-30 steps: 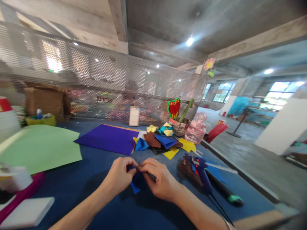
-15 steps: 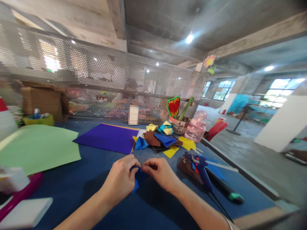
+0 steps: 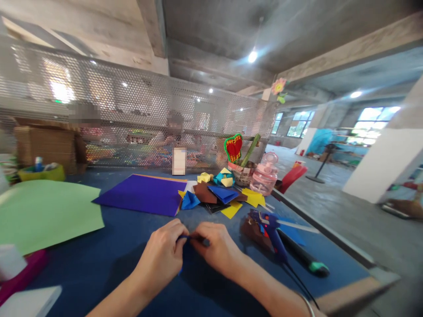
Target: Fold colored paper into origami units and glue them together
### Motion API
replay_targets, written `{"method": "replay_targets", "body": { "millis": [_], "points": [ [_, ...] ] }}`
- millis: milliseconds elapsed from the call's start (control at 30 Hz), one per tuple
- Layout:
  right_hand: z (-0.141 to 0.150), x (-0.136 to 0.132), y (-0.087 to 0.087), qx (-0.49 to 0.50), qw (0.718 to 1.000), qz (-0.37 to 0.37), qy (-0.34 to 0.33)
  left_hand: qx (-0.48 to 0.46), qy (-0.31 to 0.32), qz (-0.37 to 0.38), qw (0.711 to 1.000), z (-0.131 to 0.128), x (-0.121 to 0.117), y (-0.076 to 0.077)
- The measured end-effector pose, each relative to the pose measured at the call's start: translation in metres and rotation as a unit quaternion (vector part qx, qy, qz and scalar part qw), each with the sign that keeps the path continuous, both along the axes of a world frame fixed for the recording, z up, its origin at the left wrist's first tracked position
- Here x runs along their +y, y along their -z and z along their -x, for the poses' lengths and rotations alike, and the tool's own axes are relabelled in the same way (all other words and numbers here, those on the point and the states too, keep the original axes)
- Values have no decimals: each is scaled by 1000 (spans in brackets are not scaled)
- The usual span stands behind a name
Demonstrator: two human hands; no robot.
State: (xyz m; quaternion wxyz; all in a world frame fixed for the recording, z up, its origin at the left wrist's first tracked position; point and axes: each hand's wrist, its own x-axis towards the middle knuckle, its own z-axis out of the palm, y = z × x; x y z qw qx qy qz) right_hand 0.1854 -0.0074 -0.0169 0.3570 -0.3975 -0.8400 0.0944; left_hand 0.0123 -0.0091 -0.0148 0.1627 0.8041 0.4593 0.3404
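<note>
My left hand (image 3: 163, 255) and my right hand (image 3: 216, 248) meet low in the middle of the view, just above the blue table top (image 3: 109, 259). Both pinch a small folded piece of blue paper (image 3: 185, 240) between thumb and fingers. Most of the paper is hidden between the two hands. A blue glue gun (image 3: 272, 231) lies to the right of my right hand, a hand's width away.
A purple sheet (image 3: 142, 196) and a green sheet (image 3: 42, 213) lie at the left and middle. A heap of folded coloured papers (image 3: 220, 193), a pink jar (image 3: 264, 176) and a small basket (image 3: 243, 174) stand behind. A perforated metal screen (image 3: 139, 123) closes the table's far side.
My hands have closed tighter on the blue paper, so less of it shows. The view has shifted a little to the right.
</note>
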Motion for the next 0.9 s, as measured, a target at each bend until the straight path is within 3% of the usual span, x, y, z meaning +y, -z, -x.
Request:
{"method": "replay_targets", "body": {
  "millis": [167, 367, 667, 800, 900],
  "points": [
    [1, -1, 3, -24, 999, -2, 36, 9, 6, 21, 1000, 0, 2, -2],
    [5, -2, 2, -31, 999, 14, 24, 26, -23, 31, 999, -2, 4, 1],
    [7, -3, 1, 11, 998, 53, 21, 167, -68, -4, 984, -12, -3, 8],
    [8, -6, 0, -11, 999, 34, 30, 172, -45, -26, 984, -12, -4, 7],
    [6, -5, 0, -19, 999, 23, 42, 122, -13, -24, 992, -9, -1, 7]
  ]
}}
